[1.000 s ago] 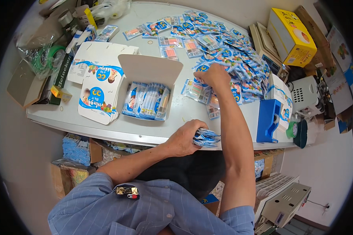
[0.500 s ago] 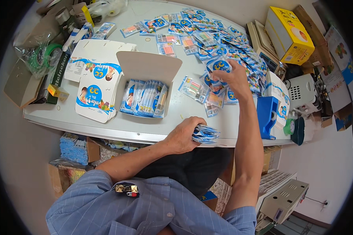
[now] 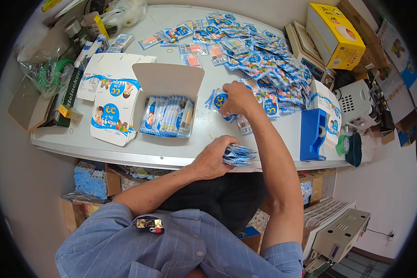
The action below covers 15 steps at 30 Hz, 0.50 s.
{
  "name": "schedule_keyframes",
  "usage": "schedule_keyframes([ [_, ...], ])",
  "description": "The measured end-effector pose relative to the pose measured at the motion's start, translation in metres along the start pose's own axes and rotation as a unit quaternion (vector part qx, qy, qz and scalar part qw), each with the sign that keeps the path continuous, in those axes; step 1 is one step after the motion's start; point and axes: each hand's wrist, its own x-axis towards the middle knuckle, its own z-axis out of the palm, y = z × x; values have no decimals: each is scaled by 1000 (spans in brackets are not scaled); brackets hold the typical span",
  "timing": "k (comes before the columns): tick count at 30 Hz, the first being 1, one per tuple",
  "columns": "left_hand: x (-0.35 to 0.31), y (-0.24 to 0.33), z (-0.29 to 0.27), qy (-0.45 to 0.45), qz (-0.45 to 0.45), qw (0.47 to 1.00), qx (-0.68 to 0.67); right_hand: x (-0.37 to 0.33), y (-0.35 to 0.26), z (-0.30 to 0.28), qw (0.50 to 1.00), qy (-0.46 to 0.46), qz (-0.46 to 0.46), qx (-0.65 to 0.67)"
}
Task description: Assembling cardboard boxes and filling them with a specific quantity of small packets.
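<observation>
My left hand (image 3: pixel 211 159) is closed round a bundle of small blue-and-clear packets (image 3: pixel 240 155) at the table's front edge. Farther in, my right hand (image 3: pixel 240 98) bends over the table with its fingers closed on a blue-printed packet (image 3: pixel 216 98); part of it is covered by the hand. More packets lie just under and beside that hand. To the left, an open white box (image 3: pixel 169 83) has its lid raised and holds a row of upright packets (image 3: pixel 167 116). A large heap of loose packets (image 3: pixel 268 62) spreads over the back right of the table.
Stacked flat printed cartons (image 3: pixel 111 111) lie left of the open box. A blue tape dispenser (image 3: pixel 313 134) and green tape roll (image 3: pixel 343 144) stand at the right edge. Behind them are a white appliance (image 3: pixel 356 106) and a yellow box (image 3: pixel 336 37). Bagged green tape (image 3: pixel 60 72) sits far left.
My right hand has moved left from the heap, down onto a packet closer to the open box. The left hand keeps its bundle in nearly the same place.
</observation>
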Motion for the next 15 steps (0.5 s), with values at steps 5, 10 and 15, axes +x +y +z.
schedule_keyframes([
  [5, -2, -1, 1, -1, 5, 1000, -15, -32, 20, -13, 963, 16, -49, 263],
  [10, -3, -1, 0, 12, -23, 999, -23, -95, 39, -7, 817, 127, 39, 561],
  [15, 0, -2, 2, 1, -70, 995, -65, -139, 57, 39, 664, 231, 42, 710],
])
